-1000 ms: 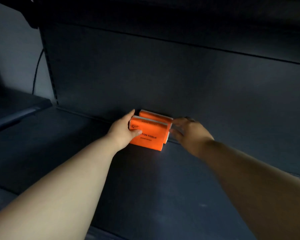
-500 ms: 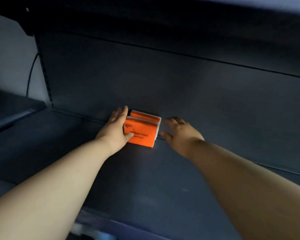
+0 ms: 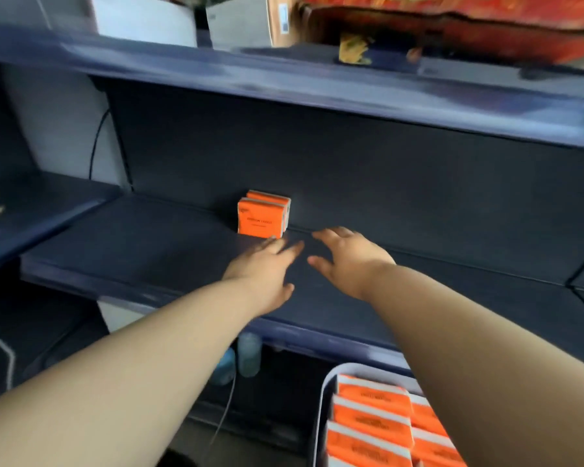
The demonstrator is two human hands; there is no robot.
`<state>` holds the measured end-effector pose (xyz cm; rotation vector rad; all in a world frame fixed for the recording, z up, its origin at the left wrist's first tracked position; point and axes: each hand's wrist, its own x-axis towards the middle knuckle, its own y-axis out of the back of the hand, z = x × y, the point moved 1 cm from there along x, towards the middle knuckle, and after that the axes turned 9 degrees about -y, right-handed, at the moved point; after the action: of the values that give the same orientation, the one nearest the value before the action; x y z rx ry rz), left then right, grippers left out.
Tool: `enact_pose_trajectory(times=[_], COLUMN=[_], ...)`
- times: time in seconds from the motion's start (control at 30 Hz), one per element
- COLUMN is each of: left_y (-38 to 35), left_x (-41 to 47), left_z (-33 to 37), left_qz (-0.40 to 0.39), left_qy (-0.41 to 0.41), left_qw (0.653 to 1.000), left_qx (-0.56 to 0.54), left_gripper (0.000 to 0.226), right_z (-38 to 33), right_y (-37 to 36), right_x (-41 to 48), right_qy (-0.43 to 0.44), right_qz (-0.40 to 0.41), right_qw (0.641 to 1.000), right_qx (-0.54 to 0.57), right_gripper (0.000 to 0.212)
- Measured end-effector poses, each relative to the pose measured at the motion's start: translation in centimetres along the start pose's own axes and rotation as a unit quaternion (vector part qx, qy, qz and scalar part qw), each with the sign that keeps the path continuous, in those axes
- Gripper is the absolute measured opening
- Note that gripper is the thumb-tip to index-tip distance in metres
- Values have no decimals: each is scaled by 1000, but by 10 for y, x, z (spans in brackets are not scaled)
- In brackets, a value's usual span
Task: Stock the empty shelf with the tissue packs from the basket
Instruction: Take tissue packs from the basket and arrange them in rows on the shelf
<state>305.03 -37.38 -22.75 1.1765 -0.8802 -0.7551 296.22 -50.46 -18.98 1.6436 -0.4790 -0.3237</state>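
Two orange tissue packs (image 3: 263, 215) stand upright, one behind the other, at the back of the dark blue shelf (image 3: 142, 251). My left hand (image 3: 267, 271) hovers over the shelf just in front of them, fingers straight, holding nothing. My right hand (image 3: 348, 257) is beside it to the right, fingers spread and empty. Neither hand touches the packs. At the bottom right a white basket (image 3: 321, 409) holds several more orange tissue packs (image 3: 371, 423), partly hidden by my right forearm.
An upper shelf (image 3: 284, 75) overhangs, loaded with boxes and a red patterned bundle (image 3: 452, 21). A lower side shelf (image 3: 31, 210) juts out at left. Bottles (image 3: 248, 353) and a white cable (image 3: 223, 412) sit below the shelf.
Both hands have let go of the two packs and drawn back toward me. The view has pulled back, showing the upper shelf and the basket.
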Motion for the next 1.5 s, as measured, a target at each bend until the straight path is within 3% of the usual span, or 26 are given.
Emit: enact_pose_trajectory(times=[0.37,0.73,0.97,1.17,1.33,1.5], left_y=[-20,-81,-103,-117,-123,-127], left_x=[-78,-118,-108,-91,-90,-91], left_z=[116,171,197,230,243,250], left_qz=[-38,-108,-123,-144,-198,-285], left_qy=[-91,-53,-45,-101,-96,-71], left_qw=[994,987,984,979,973,956], left_qx=[-39,-106,-117,-102,-72,-30], left_gripper=[67,56,51,40,34,38], right_z=[72,158,200,214,220,217], right_y=[-11,-58,-97,-123,-130,-134], right_x=[-138,-231,-249,-251,-246,-244], right_qy=[-74,-133,-190,-215,-172,-141], right_qz=[-41,-134,-123,-88,-130,-134], right_qw=[995,981,968,955,966,981], right_qx=[53,53,112,184,143,6], right_gripper=[58,54,49,41,55,54])
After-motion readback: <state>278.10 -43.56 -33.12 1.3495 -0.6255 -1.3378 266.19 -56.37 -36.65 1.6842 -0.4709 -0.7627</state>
